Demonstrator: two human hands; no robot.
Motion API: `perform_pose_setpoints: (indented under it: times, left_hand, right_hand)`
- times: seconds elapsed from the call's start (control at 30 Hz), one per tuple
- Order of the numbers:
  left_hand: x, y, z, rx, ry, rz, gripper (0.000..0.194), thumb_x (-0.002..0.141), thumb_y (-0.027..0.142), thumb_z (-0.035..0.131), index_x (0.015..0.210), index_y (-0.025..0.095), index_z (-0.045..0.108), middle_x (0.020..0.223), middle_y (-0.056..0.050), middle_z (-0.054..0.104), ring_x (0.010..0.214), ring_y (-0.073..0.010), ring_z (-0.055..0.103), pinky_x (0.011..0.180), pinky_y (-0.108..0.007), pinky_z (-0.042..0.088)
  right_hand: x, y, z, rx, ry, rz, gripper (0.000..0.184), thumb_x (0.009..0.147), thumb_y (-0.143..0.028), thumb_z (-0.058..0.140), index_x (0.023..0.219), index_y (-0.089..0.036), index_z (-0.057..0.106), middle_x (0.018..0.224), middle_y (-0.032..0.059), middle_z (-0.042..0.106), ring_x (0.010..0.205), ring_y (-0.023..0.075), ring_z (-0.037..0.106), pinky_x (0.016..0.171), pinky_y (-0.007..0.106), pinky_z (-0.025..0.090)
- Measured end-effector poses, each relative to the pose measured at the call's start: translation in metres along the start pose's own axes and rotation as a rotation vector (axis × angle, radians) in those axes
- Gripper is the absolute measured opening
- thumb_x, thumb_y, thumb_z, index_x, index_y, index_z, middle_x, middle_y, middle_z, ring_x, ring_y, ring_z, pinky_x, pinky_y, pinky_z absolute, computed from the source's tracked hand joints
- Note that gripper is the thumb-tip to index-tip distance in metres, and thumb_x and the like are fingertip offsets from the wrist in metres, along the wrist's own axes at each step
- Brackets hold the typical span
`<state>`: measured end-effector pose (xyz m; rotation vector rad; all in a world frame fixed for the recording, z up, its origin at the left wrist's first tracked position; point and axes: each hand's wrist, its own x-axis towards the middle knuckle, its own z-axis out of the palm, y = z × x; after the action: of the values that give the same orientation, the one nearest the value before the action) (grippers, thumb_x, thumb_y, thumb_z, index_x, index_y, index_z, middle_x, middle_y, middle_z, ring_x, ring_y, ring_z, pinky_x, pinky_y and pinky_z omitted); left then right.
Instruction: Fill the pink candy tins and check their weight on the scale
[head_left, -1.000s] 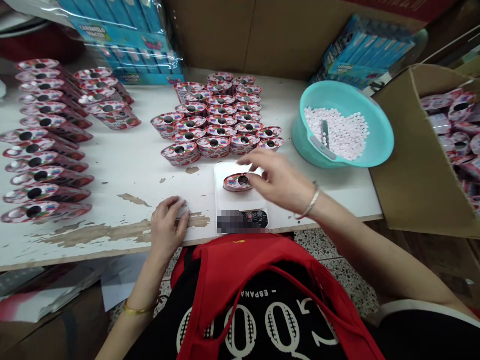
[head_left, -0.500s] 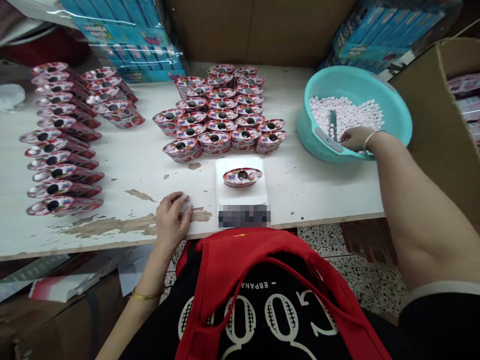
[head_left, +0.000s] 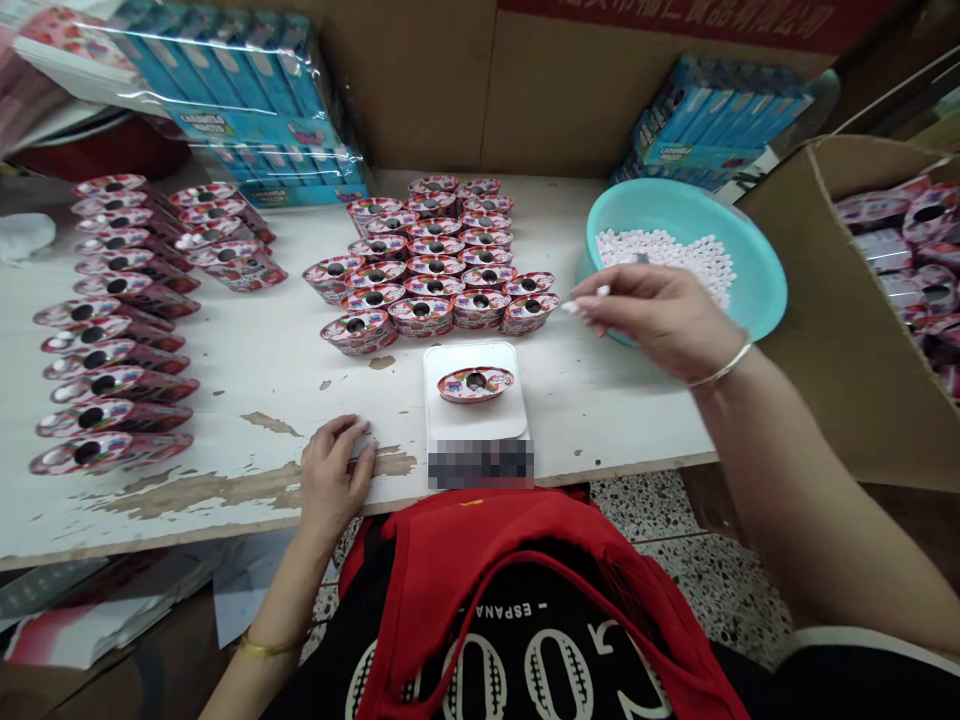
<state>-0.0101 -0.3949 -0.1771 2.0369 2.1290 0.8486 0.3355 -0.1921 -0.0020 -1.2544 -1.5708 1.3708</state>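
Note:
My right hand (head_left: 667, 318) hovers over the near-left rim of the turquoise basin (head_left: 765, 270), its fingertips pinched on a few small white candies (head_left: 572, 307). Many similar pale candies (head_left: 709, 258) lie in the basin. Straight ahead of me, a red oval container (head_left: 454, 387) with a round dark hole in its top rests on a white kitchen scale (head_left: 476, 424), whose display is blurred out. My left hand (head_left: 335, 468) lies on the table left of the scale, fingers loosely bent, thumb apart, holding nothing.
Several like containers (head_left: 435, 315) stand grouped behind the scale. More containers (head_left: 161, 390) form rows at the left. Blue candy boxes (head_left: 270, 130) and further blue boxes (head_left: 694, 130) stand at the back. An open carton (head_left: 825, 330) with red packages is at right.
My right hand has lifted out of the basin and moved left with a few white candies between its fingertips. The view has tilted up slightly. My left hand stays on the table.

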Motion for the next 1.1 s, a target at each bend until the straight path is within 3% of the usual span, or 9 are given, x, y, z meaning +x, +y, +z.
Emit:
perform_pose_setpoints:
  times: [0.07,0.13,0.27,0.37,0.53,0.73,0.9,1.1]
  left_hand:
    - [0.000,0.001,0.000,-0.008,-0.005,-0.015,0.029,0.087,0.030,0.058,0.114,0.021,0.061,0.120,-0.013,0.059,0.113,-0.0259,0.057,0.095,-0.042,0.047]
    - [0.000,0.002,-0.001,-0.017,-0.011,-0.029,0.029,0.086,0.030,0.058,0.114,0.021,0.062,0.120,-0.012,0.059,0.113,-0.0258,0.057,0.095,-0.043,0.047]
    - [0.000,0.003,-0.002,-0.034,-0.013,-0.046,0.029,0.086,0.030,0.058,0.113,0.022,0.062,0.119,-0.012,0.059,0.113,-0.0256,0.057,0.095,-0.043,0.047]
    - [0.000,0.004,-0.002,-0.038,-0.012,-0.054,0.028,0.086,0.031,0.058,0.112,0.022,0.062,0.118,-0.012,0.059,0.112,-0.0256,0.057,0.095,-0.043,0.047]
    - [0.001,0.007,-0.003,-0.043,-0.015,-0.058,0.028,0.087,0.031,0.057,0.112,0.021,0.062,0.118,-0.012,0.059,0.112,-0.0254,0.057,0.096,-0.042,0.046]
    - [0.001,0.010,-0.002,-0.050,-0.024,-0.081,0.028,0.087,0.032,0.056,0.112,0.020,0.062,0.117,-0.012,0.058,0.112,-0.0253,0.055,0.097,-0.042,0.043]
    - [0.000,0.009,-0.001,-0.058,-0.028,-0.090,0.029,0.087,0.033,0.056,0.112,0.020,0.062,0.119,-0.012,0.057,0.112,-0.0247,0.055,0.097,-0.041,0.043]
    - [0.001,0.009,0.001,-0.072,-0.025,-0.105,0.029,0.086,0.035,0.058,0.111,0.020,0.062,0.119,-0.012,0.057,0.112,-0.0249,0.055,0.097,-0.041,0.042]
  right_hand:
    - [-0.011,-0.004,0.040,-0.009,-0.216,0.011,0.014,0.074,-0.027,0.076,0.083,-0.017,0.072,0.075,0.0025,0.066,0.063,0.0107,0.055,0.060,0.027,0.046]
    - [-0.016,-0.002,0.069,-0.099,-0.354,0.021,0.009,0.078,-0.025,0.070,0.083,-0.017,0.070,0.072,0.0014,0.064,0.062,0.0107,0.053,0.059,0.027,0.045]
    - [-0.016,0.005,0.090,-0.400,-0.371,-0.114,0.008,0.080,-0.013,0.062,0.082,-0.016,0.069,0.077,0.0020,0.064,0.068,0.0115,0.053,0.064,0.027,0.042]
    - [-0.015,0.006,0.089,-0.482,-0.341,-0.195,0.009,0.081,-0.012,0.061,0.080,-0.017,0.069,0.080,0.0026,0.065,0.074,0.0127,0.054,0.068,0.028,0.042]
    - [-0.016,0.010,0.085,-0.339,-0.289,-0.130,0.007,0.082,-0.022,0.064,0.081,-0.016,0.068,0.077,0.0037,0.065,0.071,0.0139,0.055,0.066,0.028,0.043]
    - [-0.018,0.004,0.087,-0.388,-0.263,-0.126,0.009,0.076,-0.025,0.074,0.071,-0.019,0.069,0.076,0.0033,0.062,0.076,0.0158,0.054,0.068,0.029,0.043]
    - [-0.022,0.002,0.069,-0.018,-0.197,0.139,0.015,0.077,-0.032,0.074,0.081,-0.018,0.069,0.077,0.0030,0.062,0.071,0.0133,0.054,0.059,0.026,0.043]
    - [-0.034,0.020,0.042,0.339,-0.127,0.402,0.013,0.084,-0.024,0.067,0.092,-0.014,0.068,0.081,0.0041,0.063,0.068,0.0087,0.056,0.056,0.020,0.045]
